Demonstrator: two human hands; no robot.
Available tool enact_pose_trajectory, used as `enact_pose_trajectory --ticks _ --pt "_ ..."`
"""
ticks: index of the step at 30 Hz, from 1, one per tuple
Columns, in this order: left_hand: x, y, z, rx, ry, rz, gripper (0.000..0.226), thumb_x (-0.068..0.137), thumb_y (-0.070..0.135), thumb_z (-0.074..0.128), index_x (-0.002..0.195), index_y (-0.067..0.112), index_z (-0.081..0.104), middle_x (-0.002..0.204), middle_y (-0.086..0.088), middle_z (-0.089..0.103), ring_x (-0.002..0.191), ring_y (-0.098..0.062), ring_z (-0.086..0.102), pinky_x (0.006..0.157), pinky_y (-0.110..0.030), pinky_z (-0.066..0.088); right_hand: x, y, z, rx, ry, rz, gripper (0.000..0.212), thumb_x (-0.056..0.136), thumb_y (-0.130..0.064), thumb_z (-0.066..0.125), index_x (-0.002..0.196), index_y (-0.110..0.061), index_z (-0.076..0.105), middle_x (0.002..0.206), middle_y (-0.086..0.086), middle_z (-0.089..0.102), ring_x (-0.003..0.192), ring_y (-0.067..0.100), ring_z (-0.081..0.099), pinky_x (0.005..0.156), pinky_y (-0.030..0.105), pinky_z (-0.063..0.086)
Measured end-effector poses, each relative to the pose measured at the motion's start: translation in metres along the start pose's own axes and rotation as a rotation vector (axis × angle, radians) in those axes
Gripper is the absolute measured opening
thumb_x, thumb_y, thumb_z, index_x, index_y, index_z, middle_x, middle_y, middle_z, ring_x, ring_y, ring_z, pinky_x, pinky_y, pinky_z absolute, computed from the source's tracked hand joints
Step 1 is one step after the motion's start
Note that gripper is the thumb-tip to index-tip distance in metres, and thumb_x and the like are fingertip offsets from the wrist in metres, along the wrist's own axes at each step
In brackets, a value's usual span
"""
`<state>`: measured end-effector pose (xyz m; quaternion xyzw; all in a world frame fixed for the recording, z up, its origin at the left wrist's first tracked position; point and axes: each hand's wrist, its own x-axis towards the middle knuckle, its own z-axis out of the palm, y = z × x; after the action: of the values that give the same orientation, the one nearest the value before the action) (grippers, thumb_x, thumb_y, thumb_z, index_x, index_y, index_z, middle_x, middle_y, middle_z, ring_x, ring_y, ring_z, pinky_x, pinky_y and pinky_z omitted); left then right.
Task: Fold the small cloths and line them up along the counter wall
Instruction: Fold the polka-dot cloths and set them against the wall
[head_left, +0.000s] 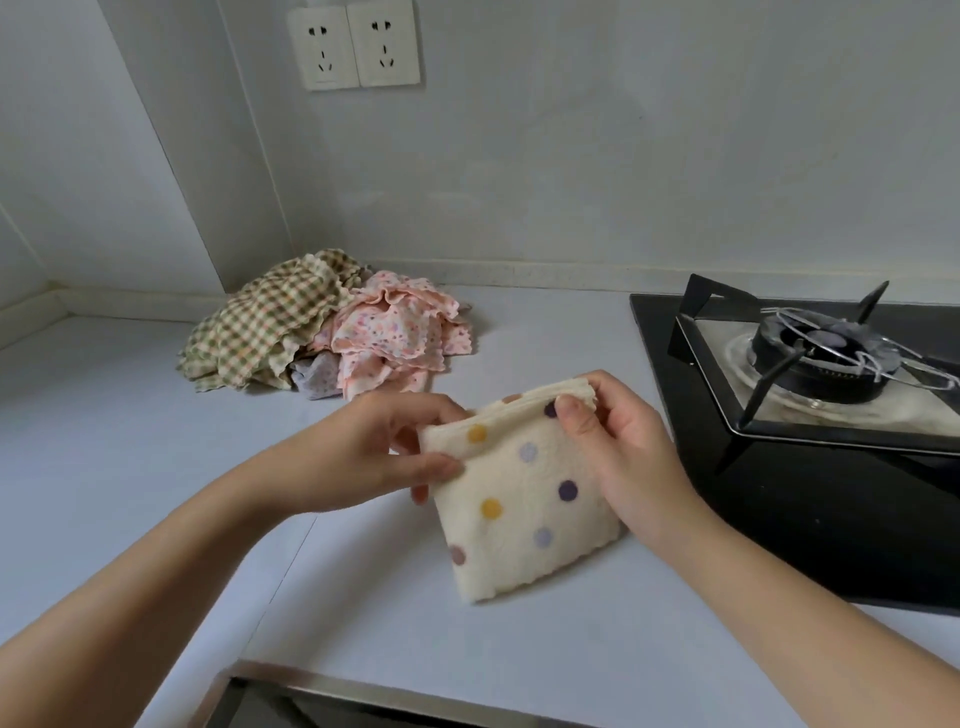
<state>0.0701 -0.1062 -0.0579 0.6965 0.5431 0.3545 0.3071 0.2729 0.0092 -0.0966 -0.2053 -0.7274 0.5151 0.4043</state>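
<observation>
Both top corners of folded dotted cloth are pinched by fingers of L hand & R hand; unfolded pile is seen beyond fingers, on surface.

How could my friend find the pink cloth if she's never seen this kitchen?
Look below the two wall sockets to the crumpled pile at the back of the counter. The pink cloth is the right side of that pile, beside the green checked cloth. It alone is pink, sprinkled with tiny flowery speckles.
</observation>
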Motion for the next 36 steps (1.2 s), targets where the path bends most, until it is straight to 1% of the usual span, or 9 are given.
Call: enact_pose_trajectory --ticks 9,11,14,17,19,24,28,33,36 --pt "0.074 0.054 -0.044 -0.046 -0.532 -0.288 0.014 0.084 0.032 0.067 0.094 0.024 0.073 0.087 -0.008 0.073 0.087 -0.022 0.069 0.087 -0.032 0.051 0.043 -0.054 -0.043 -0.067 0.010 0.170 0.017 0.096 -0.020 0.052 0.082 -0.014 0.059 0.078 0.026 0.052 0.062 0.017 0.044 0.043 0.017 0.041" --pt "0.093 0.090 -0.054 -0.071 -0.562 -0.305 0.011 0.091 0.018 0.064 0.099 0.015 0.070 0.082 0.004 0.074 0.075 -0.017 0.071 0.076 -0.028 0.056 0.057 -0.084 -0.059 -0.085 0.023 0.193 0.016 0.096 -0.020 0.052 0.082 -0.017 0.059 0.081 0.024 0.056 0.062 0.016 0.044 0.040 0.016 0.040" --pt "0.126 0.147 -0.066 -0.098 -0.622 -0.368 0.011 0.092 -0.003 0.054 0.096 0.003 0.062 0.071 0.014 0.071 0.058 0.001 0.066 0.056 -0.003 0.043 0.075 -0.135 -0.087 -0.132 0.055 0.194 0.018 0.097 -0.019 0.051 0.080 -0.020 0.057 0.077 0.022 0.053 0.060 0.010 0.043 0.040 0.017 0.039" --pt "0.149 0.189 -0.068 0.000 -0.726 -0.359 0.010 0.091 0.013 0.062 0.094 0.017 0.070 0.090 0.009 0.074 0.091 -0.019 0.071 0.087 -0.017 0.043 0.085 -0.182 -0.120 -0.198 0.116 0.191 0.020 0.097 -0.019 0.052 0.078 -0.018 0.059 0.072 0.015 0.054 0.053 0.004 0.043 0.040 0.016 0.040" --pt "0.163 0.210 -0.065 0.033 -0.745 -0.361 0.007 0.087 0.020 0.068 0.092 0.020 0.073 0.093 0.006 0.073 0.094 -0.023 0.070 0.096 -0.031 0.046 0.086 -0.205 -0.150 -0.260 0.161 0.202 0.020 0.097 -0.020 0.051 0.079 -0.015 0.059 0.075 0.005 0.059 0.050 0.000 0.045 0.042 0.015 0.043" --pt "0.194 0.265 -0.033 -0.006 -0.653 -0.302 0.011 0.088 0.014 0.067 0.085 0.023 0.072 0.089 0.002 0.073 0.097 -0.021 0.067 0.094 -0.022 0.046 0.054 -0.228 -0.219 -0.323 0.220 0.261 0.022 0.098 -0.023 0.049 0.089 -0.005 0.059 0.084 -0.006 0.064 0.057 -0.003 0.051 0.047 0.012 0.045" --pt "0.211 0.303 0.029 -0.279 -0.397 -0.172 0.009 0.081 0.014 0.065 0.080 0.022 0.069 0.081 0.004 0.070 0.083 -0.011 0.066 0.079 -0.020 0.051 0.013 -0.243 -0.276 -0.322 0.348 0.248 0.024 0.098 -0.023 0.049 0.093 -0.002 0.058 0.089 0.014 0.063 0.067 0.009 0.051 0.050 0.015 0.049" --pt "0.233 0.330 0.139 -0.868 0.019 -0.215 0.027 0.080 0.016 0.062 0.104 0.010 0.051 0.084 -0.005 0.062 0.074 -0.018 0.064 0.068 -0.032 0.056 -0.030 -0.263 -0.347 -0.288 0.527 0.219 0.017 0.098 -0.023 0.048 0.089 -0.013 0.058 0.084 -0.014 0.063 0.060 -0.003 0.055 0.051 0.022 0.053" --pt "0.254 0.351 0.195 -1.046 0.187 -0.370 0.041 0.087 0.029 0.064 0.119 0.007 0.055 0.098 -0.010 0.060 0.086 -0.023 0.060 0.075 -0.039 0.052 -0.043 -0.264 -0.382 -0.276 0.587 0.208 0.017 0.098 -0.023 0.048 0.086 -0.013 0.056 0.087 -0.008 0.064 0.058 -0.005 0.053 0.052 0.019 0.052"
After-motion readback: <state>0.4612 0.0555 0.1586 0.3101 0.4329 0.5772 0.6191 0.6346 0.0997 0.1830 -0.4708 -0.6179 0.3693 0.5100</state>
